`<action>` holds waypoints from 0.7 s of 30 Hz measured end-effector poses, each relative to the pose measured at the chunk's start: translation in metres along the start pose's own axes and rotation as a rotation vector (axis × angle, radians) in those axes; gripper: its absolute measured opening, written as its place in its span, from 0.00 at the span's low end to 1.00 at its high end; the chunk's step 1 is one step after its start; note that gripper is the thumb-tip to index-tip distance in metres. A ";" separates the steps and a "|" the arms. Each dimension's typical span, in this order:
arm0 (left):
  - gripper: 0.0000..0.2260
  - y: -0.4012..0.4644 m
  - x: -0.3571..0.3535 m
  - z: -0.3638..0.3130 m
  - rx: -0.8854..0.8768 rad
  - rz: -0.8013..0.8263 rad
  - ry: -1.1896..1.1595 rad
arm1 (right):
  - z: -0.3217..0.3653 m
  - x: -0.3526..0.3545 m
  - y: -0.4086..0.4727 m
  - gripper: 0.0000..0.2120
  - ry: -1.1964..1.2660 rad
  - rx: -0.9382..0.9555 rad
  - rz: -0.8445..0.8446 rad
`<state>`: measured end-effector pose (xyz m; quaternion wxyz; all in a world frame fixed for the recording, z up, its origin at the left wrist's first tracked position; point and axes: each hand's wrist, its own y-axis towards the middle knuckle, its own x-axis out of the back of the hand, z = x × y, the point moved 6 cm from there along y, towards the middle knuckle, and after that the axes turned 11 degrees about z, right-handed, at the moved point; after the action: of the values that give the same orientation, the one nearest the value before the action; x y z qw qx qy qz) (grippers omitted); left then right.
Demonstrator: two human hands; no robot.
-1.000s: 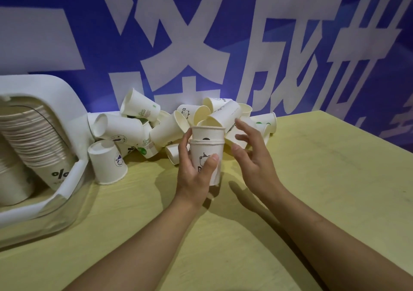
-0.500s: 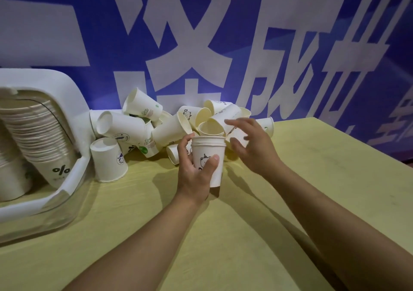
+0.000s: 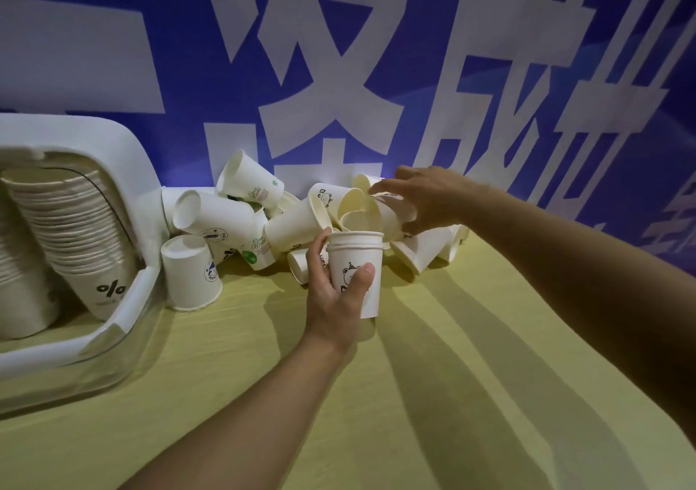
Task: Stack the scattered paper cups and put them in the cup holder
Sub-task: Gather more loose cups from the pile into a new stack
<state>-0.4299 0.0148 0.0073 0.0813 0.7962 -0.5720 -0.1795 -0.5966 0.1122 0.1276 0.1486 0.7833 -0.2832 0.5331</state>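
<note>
The left hand [image 3: 335, 286] gripped an upright stack of smooth white paper cups [image 3: 356, 271] printed with a bear. The right hand [image 3: 429, 203] curled round a tipped cup [image 3: 380, 211] in the heap [image 3: 263, 218]. The rounded white cup holder [image 3: 124, 158] held ribbed cups marked "%".

White cups [image 3: 241, 222], some with black bear print or green logos; pale yellow-green table [image 3: 433, 395]; blue banner [image 3: 113, 37], white characters; white holder [image 3: 124, 150].
</note>
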 end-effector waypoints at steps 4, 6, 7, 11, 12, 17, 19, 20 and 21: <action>0.37 -0.003 -0.007 -0.006 -0.046 0.068 0.081 | -0.013 0.001 -0.025 0.41 0.151 -0.067 -0.029; 0.37 -0.006 -0.011 -0.008 -0.062 0.123 0.112 | -0.018 -0.004 -0.044 0.39 0.283 -0.109 -0.061; 0.37 -0.007 -0.013 -0.007 -0.061 0.158 0.133 | -0.018 -0.008 -0.054 0.39 0.363 -0.131 -0.082; 0.37 -0.012 -0.025 -0.006 -0.048 0.325 0.224 | -0.008 -0.018 -0.099 0.39 0.811 -0.174 -0.301; 0.37 -0.014 -0.028 -0.006 -0.043 0.369 0.256 | -0.001 -0.019 -0.110 0.38 0.946 -0.159 -0.378; 0.35 -0.020 -0.038 -0.007 0.010 0.497 0.383 | 0.048 -0.040 -0.136 0.32 1.367 -0.159 -0.545; 0.36 -0.021 -0.039 -0.007 0.027 0.512 0.414 | 0.053 -0.048 -0.138 0.32 1.403 -0.185 -0.577; 0.36 -0.021 -0.040 -0.006 0.032 0.515 0.418 | 0.052 -0.051 -0.139 0.32 1.416 -0.186 -0.587; 0.37 -0.021 -0.040 -0.006 0.033 0.515 0.425 | 0.051 -0.053 -0.139 0.30 1.431 -0.184 -0.593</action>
<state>-0.4204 0.0590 0.0131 0.2286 0.6463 -0.7276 0.0265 -0.4891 0.2109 0.0687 0.4957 0.2762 0.0598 0.8212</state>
